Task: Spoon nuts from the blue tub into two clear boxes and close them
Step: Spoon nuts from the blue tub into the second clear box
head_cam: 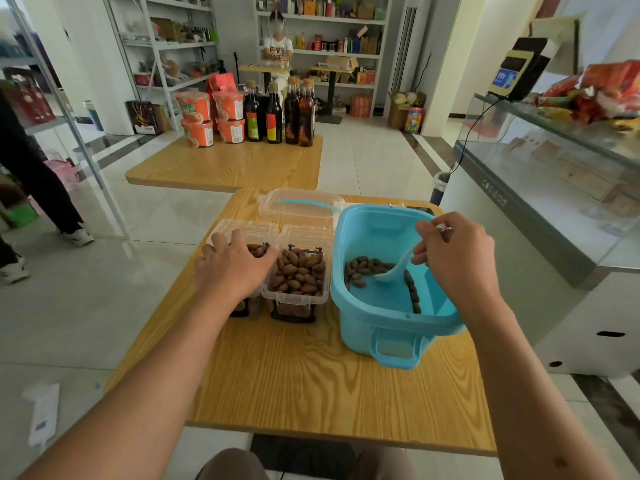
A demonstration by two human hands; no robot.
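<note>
- A second wooden worktop [225, 168] stands beyond, carrying dark bottles [280, 112] and orange cups [207, 116].
- A glass display case [554, 161] with snack packets [595, 95] on top.
- Shelves [322, 46] of goods along the back wall.
- A seated person [277, 50], blurred, possibly at a small table.

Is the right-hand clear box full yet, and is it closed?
Nearly full and open: nuts reach the rim of the clear box, no lid over them.
</note>
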